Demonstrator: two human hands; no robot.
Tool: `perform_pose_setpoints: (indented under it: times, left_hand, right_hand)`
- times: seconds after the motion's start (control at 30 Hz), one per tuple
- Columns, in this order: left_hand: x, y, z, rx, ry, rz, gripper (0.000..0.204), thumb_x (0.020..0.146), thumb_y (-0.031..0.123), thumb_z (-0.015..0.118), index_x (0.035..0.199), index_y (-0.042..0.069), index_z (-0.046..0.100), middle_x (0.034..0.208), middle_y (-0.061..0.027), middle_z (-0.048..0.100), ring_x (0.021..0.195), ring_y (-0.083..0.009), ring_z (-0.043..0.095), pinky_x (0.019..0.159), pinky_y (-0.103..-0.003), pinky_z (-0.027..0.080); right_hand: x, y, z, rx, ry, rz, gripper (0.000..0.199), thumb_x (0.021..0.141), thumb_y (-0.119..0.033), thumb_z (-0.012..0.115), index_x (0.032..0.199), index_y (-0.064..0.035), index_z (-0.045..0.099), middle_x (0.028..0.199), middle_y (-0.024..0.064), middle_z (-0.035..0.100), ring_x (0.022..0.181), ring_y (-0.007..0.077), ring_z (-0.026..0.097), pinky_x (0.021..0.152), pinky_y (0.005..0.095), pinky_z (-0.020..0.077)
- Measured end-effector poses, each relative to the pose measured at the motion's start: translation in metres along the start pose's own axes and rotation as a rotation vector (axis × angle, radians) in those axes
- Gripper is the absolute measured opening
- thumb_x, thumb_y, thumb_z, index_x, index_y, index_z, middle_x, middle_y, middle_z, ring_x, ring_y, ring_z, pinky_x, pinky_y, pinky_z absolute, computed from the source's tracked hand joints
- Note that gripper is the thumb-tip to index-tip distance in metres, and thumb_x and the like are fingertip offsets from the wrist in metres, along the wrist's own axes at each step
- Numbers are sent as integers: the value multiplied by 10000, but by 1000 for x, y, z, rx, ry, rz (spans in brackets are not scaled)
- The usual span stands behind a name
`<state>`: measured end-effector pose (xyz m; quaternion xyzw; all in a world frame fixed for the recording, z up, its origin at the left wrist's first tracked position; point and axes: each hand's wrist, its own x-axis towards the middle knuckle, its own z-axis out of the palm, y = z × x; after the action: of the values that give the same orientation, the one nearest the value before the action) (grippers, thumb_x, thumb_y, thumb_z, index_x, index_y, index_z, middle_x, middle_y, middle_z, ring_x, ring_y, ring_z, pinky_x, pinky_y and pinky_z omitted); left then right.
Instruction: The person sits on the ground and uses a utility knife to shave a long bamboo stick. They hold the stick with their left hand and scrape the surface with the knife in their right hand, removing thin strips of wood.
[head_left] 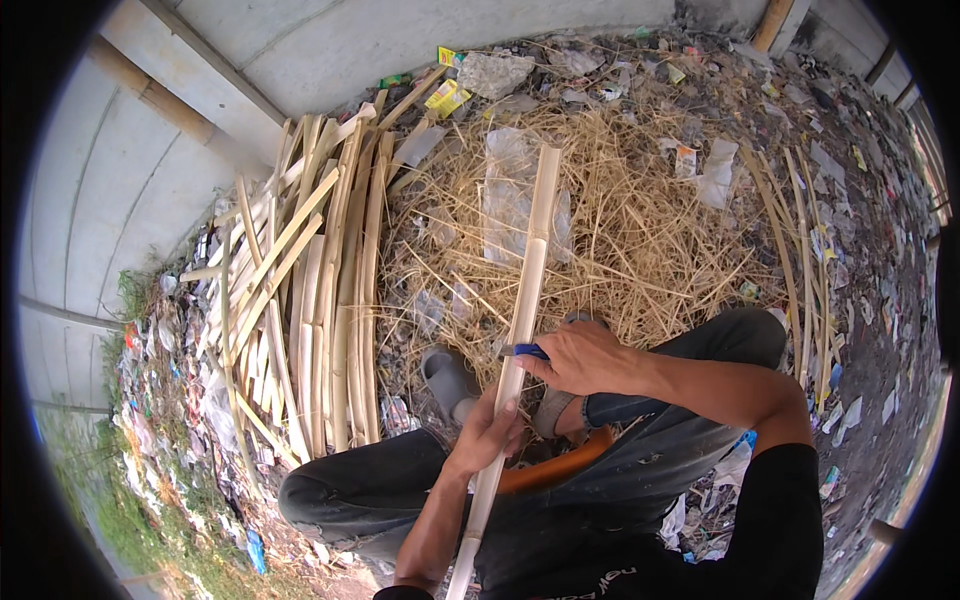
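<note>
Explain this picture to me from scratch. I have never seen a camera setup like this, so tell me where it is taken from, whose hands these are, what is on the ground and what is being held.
The picture comes from a wide fisheye camera worn on a person's head, looking down at their own hands. That is why the edges are dark and round, and straight lines bend near the rim.

No machine is here, only a seated person with bare hands, their knees in dark trousers. The left hand grips a long pale bamboo strip that runs from the lower edge up and away. The right hand holds a blue-handled tool against that strip; its blade is hidden.

On the ground, to the left, lies a stack of split bamboo strips. Ahead is a heap of dry straw-like shavings, with scraps of plastic litter scattered about. A grey concrete wall stands behind.
</note>
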<state>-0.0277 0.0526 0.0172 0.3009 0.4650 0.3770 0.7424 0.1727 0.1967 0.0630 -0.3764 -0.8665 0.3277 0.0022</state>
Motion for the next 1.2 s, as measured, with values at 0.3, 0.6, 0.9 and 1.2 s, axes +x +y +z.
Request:
perform_pose_setpoints:
  times: [0.3,0.6,0.9,1.2]
  left_hand:
    - [5,4,-3,94,66,-10,239,1116,214,497,1313,80,477,755,2,465,573,-78,447,466,-245,407]
    - [5,1,0,92,-3,-4,215,1120,220,482,1264,61,465,747,-2,463,537,-85,449,478,-254,399]
    - [2,-3,-5,73,-19,-6,283,1111,203,503,1343,42,478,764,0,466,624,-80,463,496,-245,429]
    - [0,-4,-1,59,-28,-17,284,1112,179,490,1361,46,462,758,0,454,621,-82,453,497,-250,426]
  right_hand:
    - [29,38,-4,-23,258,72,591,1038,-549,539,789,-32,681,598,191,630,565,405,645,573,517,510]
    - [50,84,-42,-111,268,308,634,1019,-590,540,786,-24,705,673,177,657,646,359,673,633,498,523]
    - [46,78,-47,-90,340,179,495,997,-511,631,784,-68,694,662,127,661,622,319,656,607,469,486]
    - [41,85,-56,-168,456,95,389,936,-433,695,846,-56,729,683,144,676,636,344,685,598,458,526]
